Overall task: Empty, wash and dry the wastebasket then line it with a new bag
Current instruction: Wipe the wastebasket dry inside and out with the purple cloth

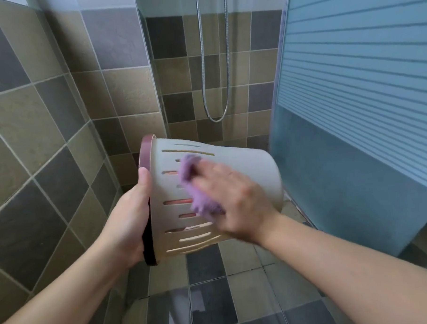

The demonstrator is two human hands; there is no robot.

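Drying the slotted beige plastic wastebasket (232,166): light, stiff, likely slick.
Left hand (129,214) grips its maroon rim (146,213), the best hold; right hand (231,202) presses the purple cloth (194,184) on it.

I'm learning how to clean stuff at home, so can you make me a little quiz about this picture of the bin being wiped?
1. True or false: the wastebasket stands upright on the floor.
2. Which hand presses the purple cloth on the basket's slotted side? A) left B) right
3. Fill in: the left hand grips the basket at its dark pink ____.

Key
1. False. It is held off the floor, tipped on its side, with its opening to the left.
2. B. The right hand has the cloth under its fingers.
3. Rim.
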